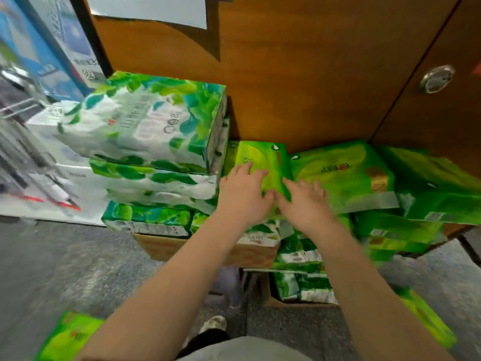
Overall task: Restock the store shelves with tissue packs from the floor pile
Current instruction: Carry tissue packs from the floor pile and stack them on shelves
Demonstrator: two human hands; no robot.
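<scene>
Wooden cabinet panels [299, 74] back the shelf, where both hands, left [242, 191] and right [304, 201], fingers spread flat, press a green tissue pack [260, 157] into its row (probably squaring it against neighbours).

Item count, head view

Hands: two, left hand [243, 190] and right hand [304, 201]. Bright green tissue packs in the top row: three, starting with the nearest pack [260, 162]. Cardboard boxes: two. Round metal knobs [436, 78]: one.
</scene>
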